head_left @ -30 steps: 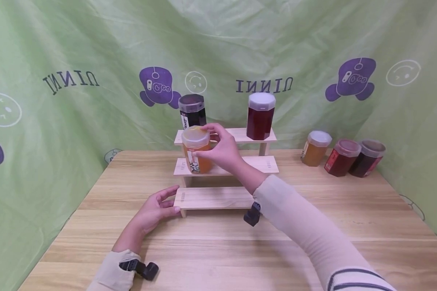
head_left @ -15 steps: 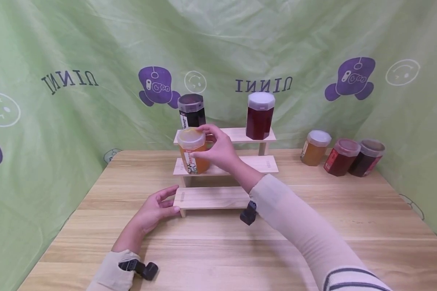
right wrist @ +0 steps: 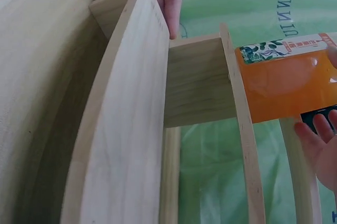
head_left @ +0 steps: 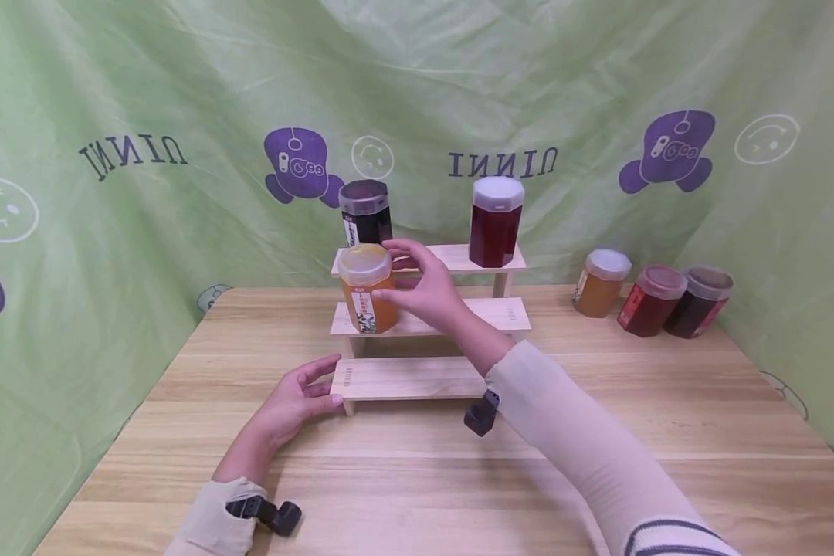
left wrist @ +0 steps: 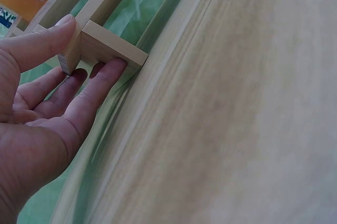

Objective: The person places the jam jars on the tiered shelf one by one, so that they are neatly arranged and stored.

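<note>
A three-step wooden display stand (head_left: 410, 378) stands on the table. My left hand (head_left: 293, 405) holds the left end of its lowest step; in the left wrist view the thumb (left wrist: 50, 42) lies on the board's end and a finger touches the leg below. On the left of the middle step, an upright jar of orange contents (head_left: 382, 309) has a frosted lid and a label facing front. My right hand (head_left: 434, 293) is at the jar's right side, fingers loosely spread, thumb close to the label. In the right wrist view the fingers (right wrist: 316, 126) are beside the orange jar.
On the top step are a dark jar (head_left: 371, 220) at left and a deep red jar (head_left: 496, 224) at right. An amber jar (head_left: 601, 286), a red jar (head_left: 649, 305) and a dark jar (head_left: 702, 305) stand at the table's right. Green cloth (head_left: 417, 77) hangs behind.
The orange jar shifted slightly left on the middle step, then stopped. My right hand followed it and has since drawn back a little to the right, fingers loosening. The left hand stayed put.
</note>
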{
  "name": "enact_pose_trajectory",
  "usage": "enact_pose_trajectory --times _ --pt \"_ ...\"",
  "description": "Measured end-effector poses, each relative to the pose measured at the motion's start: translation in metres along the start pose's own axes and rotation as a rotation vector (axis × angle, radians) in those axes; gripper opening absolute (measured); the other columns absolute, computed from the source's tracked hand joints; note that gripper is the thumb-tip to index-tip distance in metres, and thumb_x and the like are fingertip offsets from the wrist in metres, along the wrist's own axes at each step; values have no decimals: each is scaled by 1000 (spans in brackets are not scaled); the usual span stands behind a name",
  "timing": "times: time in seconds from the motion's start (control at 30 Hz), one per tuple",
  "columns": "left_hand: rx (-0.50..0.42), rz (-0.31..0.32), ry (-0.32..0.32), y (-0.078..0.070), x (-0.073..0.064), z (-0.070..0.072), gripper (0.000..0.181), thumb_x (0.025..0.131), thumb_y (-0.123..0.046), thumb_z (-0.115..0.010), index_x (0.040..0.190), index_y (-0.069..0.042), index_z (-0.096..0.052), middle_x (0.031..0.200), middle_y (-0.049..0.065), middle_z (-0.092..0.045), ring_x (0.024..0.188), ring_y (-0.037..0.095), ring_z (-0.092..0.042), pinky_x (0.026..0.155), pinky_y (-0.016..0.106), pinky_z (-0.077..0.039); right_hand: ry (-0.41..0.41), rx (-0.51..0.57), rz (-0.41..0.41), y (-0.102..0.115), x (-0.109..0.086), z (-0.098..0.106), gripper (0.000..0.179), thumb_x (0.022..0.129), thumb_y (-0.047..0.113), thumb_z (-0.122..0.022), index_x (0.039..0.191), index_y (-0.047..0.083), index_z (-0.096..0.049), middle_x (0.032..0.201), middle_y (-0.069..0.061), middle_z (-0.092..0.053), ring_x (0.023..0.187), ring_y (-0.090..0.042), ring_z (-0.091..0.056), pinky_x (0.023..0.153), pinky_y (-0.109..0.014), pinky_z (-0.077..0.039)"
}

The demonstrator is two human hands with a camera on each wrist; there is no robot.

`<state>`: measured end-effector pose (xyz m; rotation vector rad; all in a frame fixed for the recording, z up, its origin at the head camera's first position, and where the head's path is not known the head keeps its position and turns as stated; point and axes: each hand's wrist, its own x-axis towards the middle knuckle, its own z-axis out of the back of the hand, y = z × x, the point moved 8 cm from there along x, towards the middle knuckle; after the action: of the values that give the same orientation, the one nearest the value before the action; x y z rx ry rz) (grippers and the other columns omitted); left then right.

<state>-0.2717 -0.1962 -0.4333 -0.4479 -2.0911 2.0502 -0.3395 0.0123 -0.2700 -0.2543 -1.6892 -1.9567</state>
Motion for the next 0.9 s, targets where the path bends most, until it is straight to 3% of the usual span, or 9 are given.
enact_pose_trajectory --times 0.27,0.43,0.67,0.9 --pt "-1 -11 8 -1 0 0 80 82 6 -71 149 4 -29 153 26 -28 112 26 -60 89 37 -56 -32 76 7 -1 -10 8 54 76 0 -82 125 0 -58 122 -13 -60 109 -29 -58 98 -39 -51" --pt "-7 -17 18 -1 0 -1 80 82 7 -71 149 5 -29 153 27 -26 113 27 -59 89 39 -56 -19 44 9 -1 -19 9 52 77 3 -82 123 -2 -58 121 -15 -60 110 -32 -57 101 -41 -48" --pt "-4 -13 12 0 0 -1 80 82 6 -71 150 5 -29 153 26 -27 111 25 -60 89 37 -56 -6 14 51 0 -33 13 51 76 5 -82 121 -2 -59 116 -12 -61 106 -25 -58 98 -35 -50" --pt "22 -4 -6 0 0 1 81 81 5 -72 150 3 -29 152 25 -28 113 27 -59 90 36 -55 -7 32 -15 -7 -48 17 47 79 0 -78 121 -3 -58 119 -15 -59 109 -35 -55 100 -44 -49"
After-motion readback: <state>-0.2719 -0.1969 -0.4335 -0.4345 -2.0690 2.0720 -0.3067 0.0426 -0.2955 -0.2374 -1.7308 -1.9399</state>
